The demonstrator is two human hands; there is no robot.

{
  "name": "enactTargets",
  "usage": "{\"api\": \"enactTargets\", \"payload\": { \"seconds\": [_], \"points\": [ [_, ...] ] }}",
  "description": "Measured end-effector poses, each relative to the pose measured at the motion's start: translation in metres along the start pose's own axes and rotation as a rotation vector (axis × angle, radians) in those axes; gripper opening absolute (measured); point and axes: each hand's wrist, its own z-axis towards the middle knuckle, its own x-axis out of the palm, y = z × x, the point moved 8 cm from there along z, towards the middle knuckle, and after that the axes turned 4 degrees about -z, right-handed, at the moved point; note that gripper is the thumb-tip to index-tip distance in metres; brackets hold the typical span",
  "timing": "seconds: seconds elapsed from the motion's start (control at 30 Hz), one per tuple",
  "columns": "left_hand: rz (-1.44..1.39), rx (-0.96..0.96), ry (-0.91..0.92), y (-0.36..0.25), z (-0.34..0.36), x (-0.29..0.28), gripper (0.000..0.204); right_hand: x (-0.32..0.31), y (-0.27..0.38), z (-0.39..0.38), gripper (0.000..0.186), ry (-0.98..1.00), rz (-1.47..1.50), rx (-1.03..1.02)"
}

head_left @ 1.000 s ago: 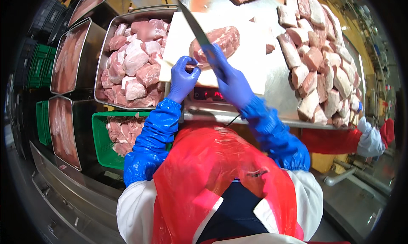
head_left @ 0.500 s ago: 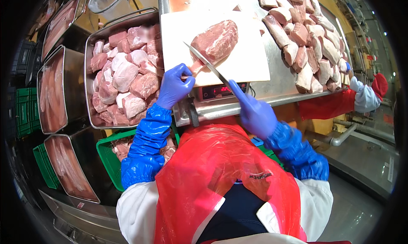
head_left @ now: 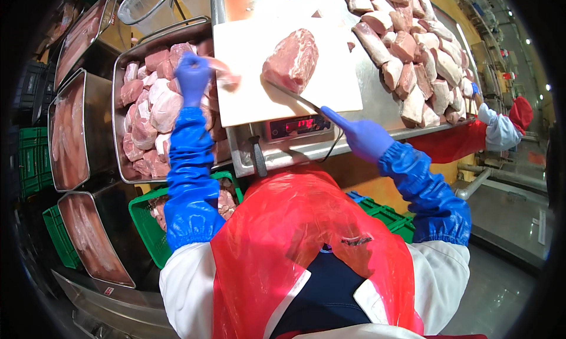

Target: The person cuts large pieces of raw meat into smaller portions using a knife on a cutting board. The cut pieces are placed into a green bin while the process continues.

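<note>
A large piece of raw meat (head_left: pixel 292 60) lies on the white cutting board (head_left: pixel 242 41). My right hand (head_left: pixel 364 137), in a purple glove, is closed round the handle of a knife (head_left: pixel 302 100); the blade rests against the meat's near edge. My left hand (head_left: pixel 193 79), gloved the same, is in a fist over the right side of a steel tray (head_left: pixel 117 103) heaped with meat chunks. From that fist a strip of meat (head_left: pixel 227 76), smeared by motion, sticks out over the board's left edge.
A scale (head_left: pixel 299 126) with a red display sits under the board's near edge, beside a black-handled tool (head_left: pixel 258 156). Cut meat pieces (head_left: pixel 407 50) cover the steel table's right. Below stands a green crate (head_left: pixel 144 221). At far right is another person's sleeve (head_left: pixel 501 129).
My left hand has swung left and away from me, off the board, with the meat strip now apart from the large piece. The knife has shifted slightly right and nearer me.
</note>
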Motion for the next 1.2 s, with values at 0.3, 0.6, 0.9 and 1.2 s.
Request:
{"api": "enactTargets", "payload": {
  "seconds": [0.3, 0.6, 0.9, 1.2],
  "points": [
    [0.382, -0.122, -0.243, -0.123, -0.090, -0.155, 0.010, -0.023, -0.052, -0.037, 0.068, -0.376, 0.433, -0.160],
    [0.340, -0.493, 0.287, -0.138, -0.176, -0.010, 0.012, 0.018, -0.109, -0.019, 0.064, -0.418, 1.154, 0.103],
    [0.657, -0.092, 1.084, -0.090, 0.015, 0.273, 0.034, 0.026, -0.091, -0.023, 0.071, -0.597, 1.575, 0.127],
    [0.062, -0.490, 0.616, -0.057, -0.121, 0.088, 0.038, 0.032, -0.058, 0.033, 0.068, -0.531, 1.663, 0.047]
  ]
}}
